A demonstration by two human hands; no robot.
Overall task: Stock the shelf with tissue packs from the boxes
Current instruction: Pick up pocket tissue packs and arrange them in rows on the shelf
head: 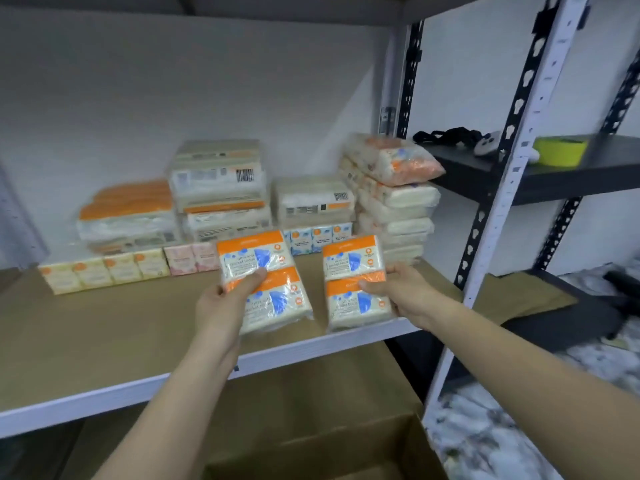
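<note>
My left hand (227, 296) grips a clear-wrapped tissue pack (266, 292) with orange and blue print, held upright above the brown shelf board (104, 327). My right hand (398, 289) grips a second matching tissue pack (356, 268) to its right, near the shelf's front edge. Behind them stand stacks of tissue packs: a tall pile at the right (391, 199), two middle piles (221, 188), and an orange-topped pile (128, 216) at the left. A row of small tissue boxes (104, 270) lines the shelf in front of the piles.
An open cardboard box (311, 455) sits below the shelf at the bottom. A white and black slotted upright (512, 174) bounds the shelf on the right. Beyond it, a dark shelf holds a yellow tape roll (561, 150) and black straps (446, 135).
</note>
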